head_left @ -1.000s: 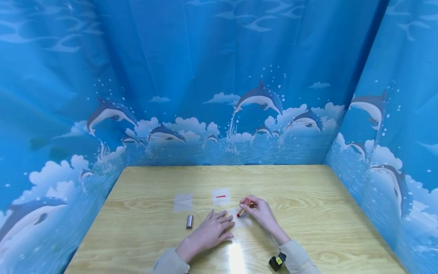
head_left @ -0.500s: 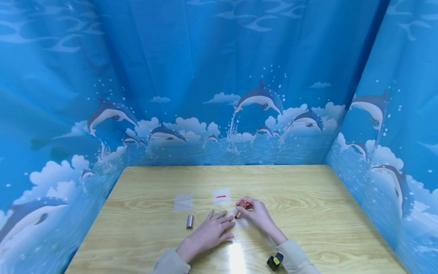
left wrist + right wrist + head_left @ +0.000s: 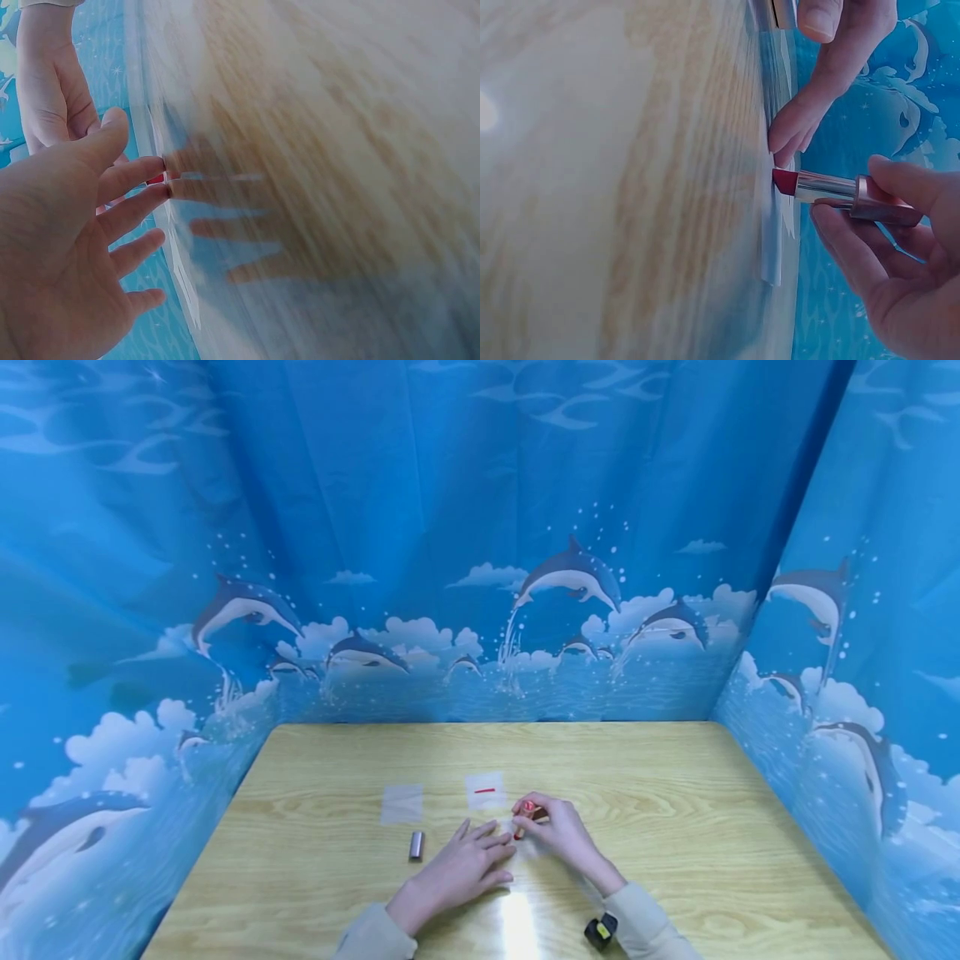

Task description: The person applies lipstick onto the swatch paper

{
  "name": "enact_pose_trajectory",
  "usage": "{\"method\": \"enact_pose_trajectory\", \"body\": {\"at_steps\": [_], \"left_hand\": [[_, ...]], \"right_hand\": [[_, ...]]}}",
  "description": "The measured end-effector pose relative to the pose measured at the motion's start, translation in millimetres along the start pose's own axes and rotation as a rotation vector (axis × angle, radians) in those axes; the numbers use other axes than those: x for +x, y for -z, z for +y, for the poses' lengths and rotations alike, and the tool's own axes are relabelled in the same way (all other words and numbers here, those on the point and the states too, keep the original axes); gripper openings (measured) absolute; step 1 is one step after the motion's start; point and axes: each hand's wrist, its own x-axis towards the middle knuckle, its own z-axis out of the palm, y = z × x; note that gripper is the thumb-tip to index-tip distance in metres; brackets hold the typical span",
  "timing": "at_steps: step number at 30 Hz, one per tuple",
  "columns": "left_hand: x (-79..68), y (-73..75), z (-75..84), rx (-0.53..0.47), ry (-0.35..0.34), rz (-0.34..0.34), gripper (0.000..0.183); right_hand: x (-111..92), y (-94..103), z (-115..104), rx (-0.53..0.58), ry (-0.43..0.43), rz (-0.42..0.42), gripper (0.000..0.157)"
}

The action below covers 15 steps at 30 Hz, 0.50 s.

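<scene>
My right hand (image 3: 558, 831) pinches an uncapped lipstick (image 3: 825, 189) between thumb and fingers. Its red tip meets a small translucent paper sheet (image 3: 772, 259), seen edge-on in the right wrist view. My left hand (image 3: 467, 863) lies palm down with fingers spread, its fingertips touching the table side of that sheet, close to the lipstick tip. Behind the hands is a second paper square (image 3: 487, 780) bearing a short red line (image 3: 484, 791). To the left of it lies a plain paper square (image 3: 402, 804). The shiny lipstick cap (image 3: 416, 846) sits left of my left hand.
The wood-grain table (image 3: 322, 902) reflects a bright light patch near its front. Blue curtains (image 3: 450, 527) printed with dolphins stand at the back and both sides. A black camera (image 3: 601, 932) is strapped to the right wrist.
My right hand has moved slightly left, and the lipstick has gone from slanted to more upright, with its tip now close to the left fingertips. My left hand has stayed in place.
</scene>
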Motion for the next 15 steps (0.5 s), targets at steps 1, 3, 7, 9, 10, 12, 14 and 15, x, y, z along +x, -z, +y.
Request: {"method": "enact_pose_trajectory", "body": {"at_steps": [1, 3, 7, 9, 10, 12, 14, 15], "left_hand": [[0.0, 0.0, -0.1, 0.001, 0.000, 0.000, 0.052], [0.1, 0.1, 0.1, 0.002, 0.002, -0.002, 0.052], [-0.1, 0.1, 0.5, 0.005, 0.008, -0.007, 0.052], [-0.4, 0.4, 1.0, 0.007, 0.011, -0.009, 0.052], [-0.6, 0.5, 1.2, 0.007, 0.012, -0.009, 0.051], [-1.0, 1.1, 1.9, 0.006, 0.014, -0.010, 0.051], [-1.4, 1.9, 2.5, 0.004, 0.016, -0.010, 0.051], [-1.6, 2.2, 2.7, 0.003, 0.015, -0.010, 0.051]], "right_hand": [[-0.1, 0.1, -0.4, -0.005, 0.001, -0.001, 0.009], [-0.5, 0.5, -1.1, -0.013, 0.001, 0.000, 0.009], [-1.3, 1.2, -1.1, -0.013, -0.003, 0.002, 0.008], [-1.8, 1.3, -0.7, -0.014, 0.006, 0.007, 0.008], [-1.9, 1.2, 0.0, -0.016, 0.010, 0.009, 0.008], [-2.2, 1.4, 0.9, -0.018, 0.018, 0.016, 0.008], [-2.5, 1.7, 1.7, -0.017, 0.023, 0.021, 0.008], [-2.8, 2.0, 2.1, -0.017, 0.022, 0.019, 0.008]]}}
